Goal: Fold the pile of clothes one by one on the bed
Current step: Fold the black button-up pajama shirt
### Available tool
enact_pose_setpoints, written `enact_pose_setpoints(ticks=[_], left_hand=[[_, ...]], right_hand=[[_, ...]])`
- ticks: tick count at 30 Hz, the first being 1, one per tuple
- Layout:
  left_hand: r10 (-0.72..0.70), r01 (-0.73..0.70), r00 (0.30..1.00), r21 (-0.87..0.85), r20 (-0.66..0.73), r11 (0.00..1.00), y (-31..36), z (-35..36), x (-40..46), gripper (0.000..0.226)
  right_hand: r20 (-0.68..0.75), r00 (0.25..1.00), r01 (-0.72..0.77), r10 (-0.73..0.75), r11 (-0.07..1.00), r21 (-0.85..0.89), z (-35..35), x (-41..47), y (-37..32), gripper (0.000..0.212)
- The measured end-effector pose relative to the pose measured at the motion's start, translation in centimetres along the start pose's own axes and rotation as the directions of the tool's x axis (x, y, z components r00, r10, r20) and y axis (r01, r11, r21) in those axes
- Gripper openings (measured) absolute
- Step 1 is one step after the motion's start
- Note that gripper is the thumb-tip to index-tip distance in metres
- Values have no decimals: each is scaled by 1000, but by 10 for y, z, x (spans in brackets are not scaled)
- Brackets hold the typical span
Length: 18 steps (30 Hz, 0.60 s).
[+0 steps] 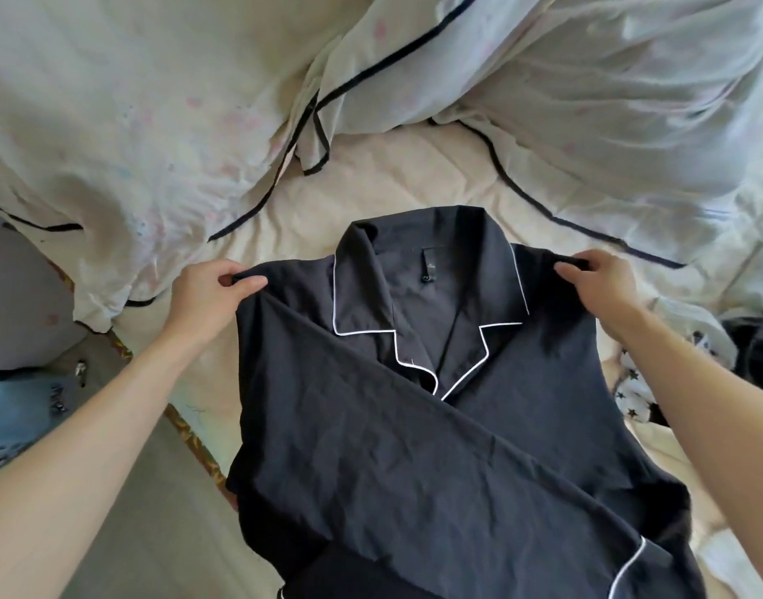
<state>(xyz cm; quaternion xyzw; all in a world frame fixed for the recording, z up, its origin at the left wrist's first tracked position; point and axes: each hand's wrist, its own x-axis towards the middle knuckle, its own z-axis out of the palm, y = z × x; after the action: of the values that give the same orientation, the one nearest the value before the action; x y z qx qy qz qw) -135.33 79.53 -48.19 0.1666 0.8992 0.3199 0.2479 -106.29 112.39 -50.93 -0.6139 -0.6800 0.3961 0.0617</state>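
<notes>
At the far left we see a pale blue cloth [12,408] lying below the bed edge, and above it a rumpled cream quilt [124,136] edged with dark piping spreads over the bed [414,175]. Our left hand [206,296] reaches in from the lower left on a bare, nearly straight forearm, its thumb and curled fingers pinching the left shoulder of a black pyjama shirt [414,447]. The shirt lies front up on the cream sheet at the near middle of the bed, collar pointing away from us, with one sleeve folded diagonally across the chest towards the lower right. White piping outlines its collar [431,278] and lapels, and a small dark label [427,270] sits inside the neck; whatever is printed on it is too small for us to read. Our right hand [600,283] comes in from the lower right, wrist bent, fingers curled over the right shoulder of the shirt and gripping it. Just beyond that forearm lies a white star-print garment [638,391], with dark clothes [759,339] at the right edge.
</notes>
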Motion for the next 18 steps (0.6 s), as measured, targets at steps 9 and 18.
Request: enact_pose_setpoints(ticks=[9,18], left_hand=[[5,-15,979,-47,-203,999,30,-20,24,20],[166,-145,921,86,-353,986,82,-33,43,31]], right_hand=[[-140,990,19,25,952,304,-25,27,-50,10],[-142,985,127,-102,976,175,-20,44,-94,42]])
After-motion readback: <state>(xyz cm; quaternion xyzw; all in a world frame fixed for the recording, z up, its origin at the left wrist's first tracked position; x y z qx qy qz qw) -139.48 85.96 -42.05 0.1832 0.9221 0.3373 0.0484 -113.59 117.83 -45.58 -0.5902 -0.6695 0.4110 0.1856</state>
